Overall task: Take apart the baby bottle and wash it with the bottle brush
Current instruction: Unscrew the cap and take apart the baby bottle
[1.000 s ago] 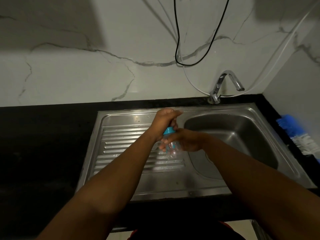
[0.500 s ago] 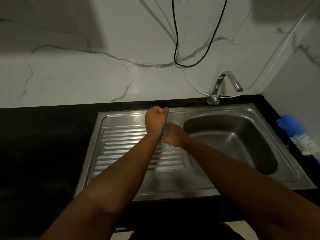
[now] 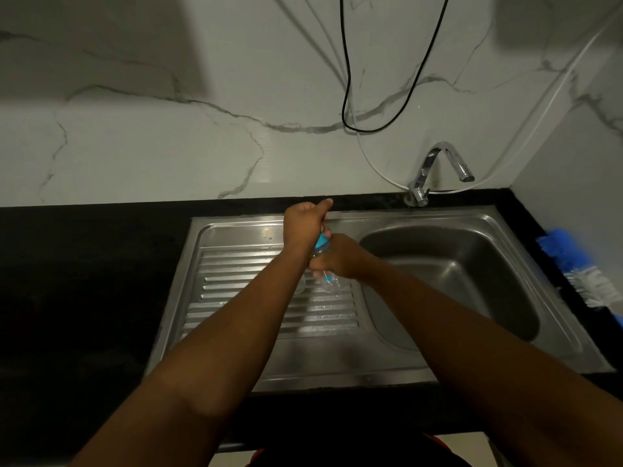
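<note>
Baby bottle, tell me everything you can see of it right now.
The baby bottle is small, with a clear, plastic-looking body and a blue collar at its top. It is held over the sink's ribbed drainboard, roughly upright and slightly tilted. The left hand grips the top from above, hiding whatever is above the collar. The right hand wraps round the body, so only part of the collar and the clear base show. Its contents cannot be made out.
</note>
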Available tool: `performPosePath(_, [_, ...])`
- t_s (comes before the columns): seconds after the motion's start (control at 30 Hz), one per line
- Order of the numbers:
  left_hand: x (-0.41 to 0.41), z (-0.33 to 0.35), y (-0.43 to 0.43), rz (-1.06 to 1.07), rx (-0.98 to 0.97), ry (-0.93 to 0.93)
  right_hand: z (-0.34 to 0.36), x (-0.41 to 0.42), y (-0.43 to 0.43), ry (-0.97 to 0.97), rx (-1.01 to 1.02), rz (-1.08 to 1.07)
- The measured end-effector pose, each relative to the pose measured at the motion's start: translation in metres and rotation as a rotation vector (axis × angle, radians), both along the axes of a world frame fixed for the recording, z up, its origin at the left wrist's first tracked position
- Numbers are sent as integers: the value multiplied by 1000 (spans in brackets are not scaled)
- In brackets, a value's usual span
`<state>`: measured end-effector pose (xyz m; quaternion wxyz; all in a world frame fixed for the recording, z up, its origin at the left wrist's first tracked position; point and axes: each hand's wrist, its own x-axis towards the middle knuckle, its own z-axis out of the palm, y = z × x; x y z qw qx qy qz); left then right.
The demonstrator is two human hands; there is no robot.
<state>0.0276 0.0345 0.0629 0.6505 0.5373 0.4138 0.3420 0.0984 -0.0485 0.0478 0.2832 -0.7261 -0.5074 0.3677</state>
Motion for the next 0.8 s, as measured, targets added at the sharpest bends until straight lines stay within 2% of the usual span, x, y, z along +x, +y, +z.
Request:
performPosePath(0.07, [4, -7, -5, 122, 80, 92, -11, -9, -1, -227, 88, -64])
performPosePath(0.17, [10, -12, -13, 215, 146, 153, -25, -13, -3, -273, 144, -243])
performPosePath(0.3, [9, -11, -9, -3, 23, 78, -25, 8, 5, -290, 100, -201])
performPosePath(0.37, [2, -13, -7, -143, 5, 48, -17, 21, 8, -218, 96, -225])
performPosePath(0.5, [-14, -20, -8, -298, -155, -113, 0, 34, 3, 81, 107, -216])
performPosePath(0.57, [-17, -23, -8, -309, -182, -157, 2, 34, 0, 97, 107, -186])
performPosePath(0.63, [-16, -25, -7, -310, -137, -126, -1, 34, 1, 113, 101, -216])
performPosePath(0.8, [-12, -25, -7, -233, 25, 31, -17, 32, 17, -213, 70, -202])
